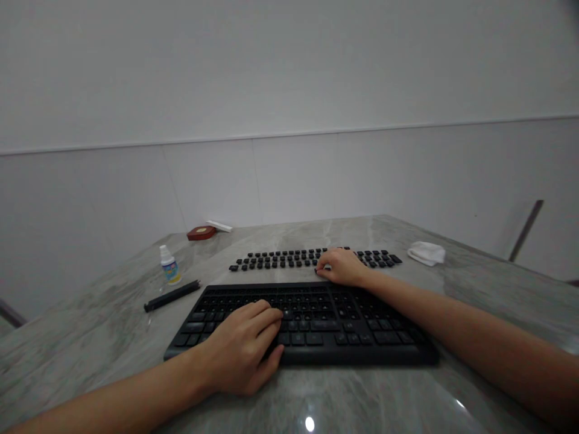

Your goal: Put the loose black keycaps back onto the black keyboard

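Note:
A black keyboard [323, 325] lies in front of me on a grey marbled table [344, 401]. Many of its upper key positions have no caps, while the lower rows still carry theirs. My left hand [248, 343] rests over the keyboard's middle, fingertips on the keys and thumb apart at the front edge. Beyond the keyboard, loose black keycaps [274, 264] are laid out in rows. At those rows my right hand [339, 266] is closed in a pinch around a small black keycap [316, 270], partly covered by the fingers.
To the left stand a small white spray bottle [170, 265] with a blue and yellow label and, nearer, a dark brush-like tool [172, 295]. Further back lie a red-brown box [201, 232] and a white strip [219, 226]. A folded white cloth [426, 253] is at the right.

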A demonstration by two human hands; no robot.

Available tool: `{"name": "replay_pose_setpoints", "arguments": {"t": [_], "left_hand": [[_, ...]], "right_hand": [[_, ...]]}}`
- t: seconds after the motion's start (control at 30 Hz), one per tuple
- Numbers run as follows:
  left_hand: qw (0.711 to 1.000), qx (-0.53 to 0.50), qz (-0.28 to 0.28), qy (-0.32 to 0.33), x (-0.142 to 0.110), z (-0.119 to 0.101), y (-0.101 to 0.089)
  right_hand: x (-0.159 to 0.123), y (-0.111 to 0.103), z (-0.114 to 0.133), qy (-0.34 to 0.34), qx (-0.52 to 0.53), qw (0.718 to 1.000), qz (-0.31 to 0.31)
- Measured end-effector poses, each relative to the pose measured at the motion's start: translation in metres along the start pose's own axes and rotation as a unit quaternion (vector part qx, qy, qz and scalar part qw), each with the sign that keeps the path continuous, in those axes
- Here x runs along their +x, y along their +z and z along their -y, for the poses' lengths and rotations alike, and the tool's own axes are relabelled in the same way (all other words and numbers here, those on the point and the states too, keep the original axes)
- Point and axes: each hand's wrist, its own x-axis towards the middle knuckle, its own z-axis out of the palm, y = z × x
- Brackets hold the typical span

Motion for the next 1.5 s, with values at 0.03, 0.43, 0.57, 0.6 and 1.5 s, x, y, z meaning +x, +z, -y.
{"name": "replay_pose_setpoints", "arguments": {"t": [0.03, 0.43, 0.57, 0.6, 1.5], "left_hand": [[1.0, -0.001, 0.0, -0.001, 0.0, 0.0, 0.0], [0.999, -0.019, 0.029, -0.02, -0.002, 0.001, -0.001], [0.999, -0.027, 0.032, -0.027, -0.001, 0.002, 0.001], [0.999, -0.027, 0.028, -0.025, -0.001, 0.002, 0.0], [0.998, -0.044, 0.029, -0.029, 0.0, 0.002, -0.001]], "right_hand": [[0.0, -0.002, 0.004, -0.004, 0.001, 1.0, -0.005], [-0.044, -0.024, 0.101, -0.081, 0.274, 0.957, -0.059], [-0.048, -0.014, 0.094, -0.086, 0.299, 0.949, -0.057], [-0.048, -0.013, 0.093, -0.089, 0.305, 0.947, -0.054], [-0.047, -0.007, 0.093, -0.133, 0.299, 0.942, -0.077]]}}
